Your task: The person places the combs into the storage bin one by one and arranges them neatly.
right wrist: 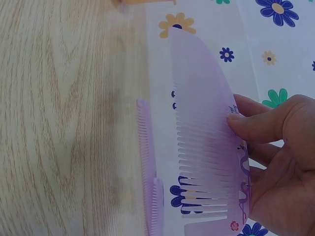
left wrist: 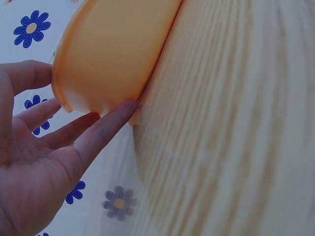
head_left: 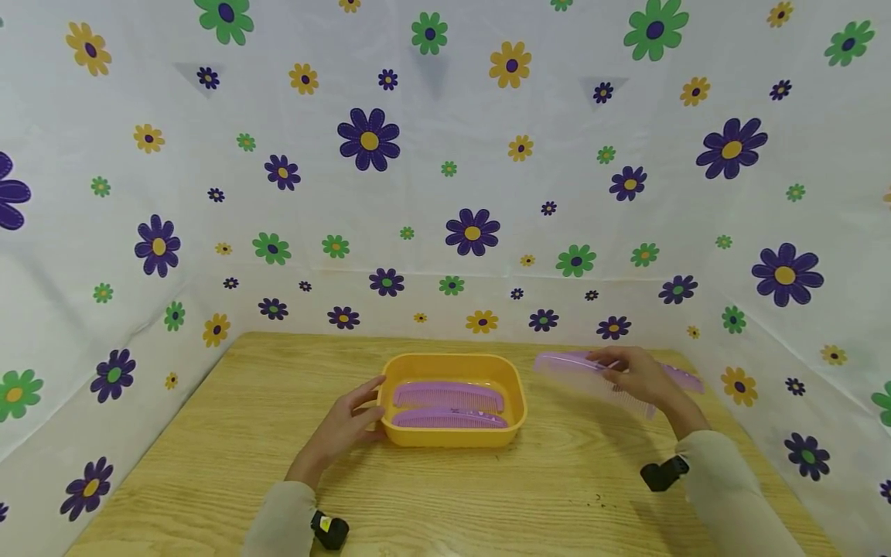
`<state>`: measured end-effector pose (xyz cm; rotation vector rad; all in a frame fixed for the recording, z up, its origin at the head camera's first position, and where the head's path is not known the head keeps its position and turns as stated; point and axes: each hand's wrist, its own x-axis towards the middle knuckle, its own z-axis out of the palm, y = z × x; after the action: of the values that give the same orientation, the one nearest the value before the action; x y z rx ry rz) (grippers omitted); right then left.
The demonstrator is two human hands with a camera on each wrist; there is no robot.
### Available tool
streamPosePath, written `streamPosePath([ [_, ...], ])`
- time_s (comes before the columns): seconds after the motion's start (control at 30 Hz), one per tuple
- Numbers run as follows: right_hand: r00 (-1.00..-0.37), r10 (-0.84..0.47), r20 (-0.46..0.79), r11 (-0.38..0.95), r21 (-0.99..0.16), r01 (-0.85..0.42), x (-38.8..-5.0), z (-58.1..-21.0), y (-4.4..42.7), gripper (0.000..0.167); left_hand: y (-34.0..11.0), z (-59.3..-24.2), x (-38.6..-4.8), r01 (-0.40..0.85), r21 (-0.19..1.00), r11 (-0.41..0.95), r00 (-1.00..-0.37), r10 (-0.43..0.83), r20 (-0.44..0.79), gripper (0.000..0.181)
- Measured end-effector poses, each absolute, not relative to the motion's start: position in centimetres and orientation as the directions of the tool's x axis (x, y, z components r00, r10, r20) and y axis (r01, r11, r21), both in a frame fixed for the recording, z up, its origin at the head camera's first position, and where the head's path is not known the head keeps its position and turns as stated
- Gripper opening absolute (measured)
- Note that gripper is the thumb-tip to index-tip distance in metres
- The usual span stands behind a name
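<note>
- Head view: the left hand [head_left: 350,422] has its fingers extended and released, touching the outside of the left end of the yellow-orange tray [head_left: 455,439].
- Head view: the tray rests on the wood-grain worktop [head_left: 278,418]; inside it lie 2 lilac combs, the rear comb [head_left: 448,395] and the front comb [head_left: 452,418], side by side and lengthwise.
- Head view: the right hand [head_left: 636,377], to the right of the tray, is grasping the held comb [head_left: 572,371], raised above the worktop and clear of the tray.
- Head view: more lilac shows behind that hand at the far right of the worktop, though the hand and held comb cover too much to count pieces there.
- Head view: flowered cloth [head_left: 445,108] hangs around the worktop; both arms wear pale sleeves [head_left: 731,487].
- Left wrist view: the thumb touches the tray's outer wall low down, while the index finger meets its rim.
- Right wrist view: thumb and fingers pinch the held comb along its printed spine, teeth facing away from the palm.
- Right wrist view: beyond it, 2 loose combs [right wrist: 146,160] lie overlapping in the view, near the cloth.
</note>
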<state>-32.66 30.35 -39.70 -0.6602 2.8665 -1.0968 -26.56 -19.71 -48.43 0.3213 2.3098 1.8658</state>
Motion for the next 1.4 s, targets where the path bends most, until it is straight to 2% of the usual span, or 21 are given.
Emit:
streamPosePath([
  [0.6, -0.914, -0.382, 0.138, 0.675, -0.633, -0.378, -32.8, -39.5, 29.6, 0.033, -19.9, -48.4, -26.7, 0.07, 0.981, 0.18, -0.958, 0.286, 0.016, 0.055],
  [1.0, -0.899, -0.407, 0.162, 0.657, -0.632, -0.411, -33.2, -39.6, 29.5, 0.032, -19.6, -48.1, -26.4, 0.043, 0.983, 0.18, -0.969, 0.246, -0.003, 0.052],
  [1.4, -0.915, -0.382, 0.127, 0.679, -0.634, -0.371, -33.0, -39.3, 28.4, 0.034, -19.4, -48.5, -26.5, 0.022, 0.98, 0.196, -0.979, 0.203, -0.019, 0.05],
])
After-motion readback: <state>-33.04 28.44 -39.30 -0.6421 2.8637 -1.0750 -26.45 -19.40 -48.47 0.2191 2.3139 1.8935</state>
